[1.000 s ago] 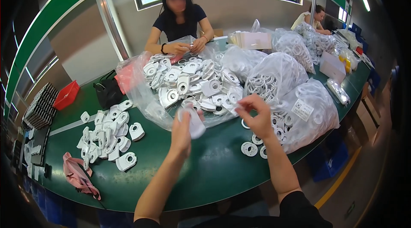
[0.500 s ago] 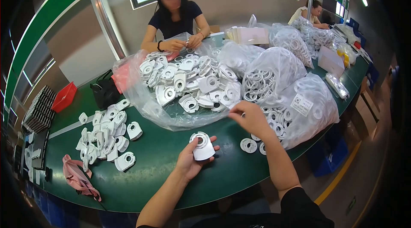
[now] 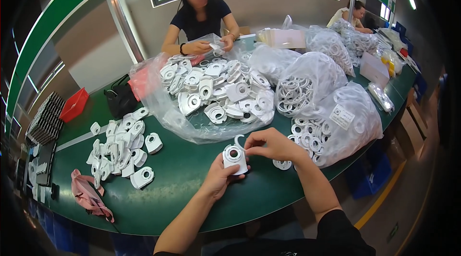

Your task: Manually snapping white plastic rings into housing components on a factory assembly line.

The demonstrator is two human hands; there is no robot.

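My left hand (image 3: 217, 179) is closed on a white plastic housing (image 3: 232, 163) with a round hole, its thumb across the lower part. Just up and to the right, my right hand (image 3: 272, 144) pinches a thin white curved piece (image 3: 236, 140), which looks like part of a ring. That piece is held at the top edge of the housing; whether they touch I cannot tell. Beyond my hands, an opened clear bag (image 3: 189, 135) holds a heap of similar white housings (image 3: 237, 91). Flat white rings (image 3: 307, 133) spill out beside my right forearm.
More housings (image 3: 122, 146) are piled on the green table (image 3: 177, 208) at left, near a pink cloth item (image 3: 88, 193). Clear bags of rings (image 3: 353, 133) line the right side. Across the table a person (image 3: 206, 20) handles a small white piece; another sits far right.
My right hand has come left and down to the housing and now shows a curved white piece in its fingers. The left hand has turned the housing more upright, thumb on its lower part.
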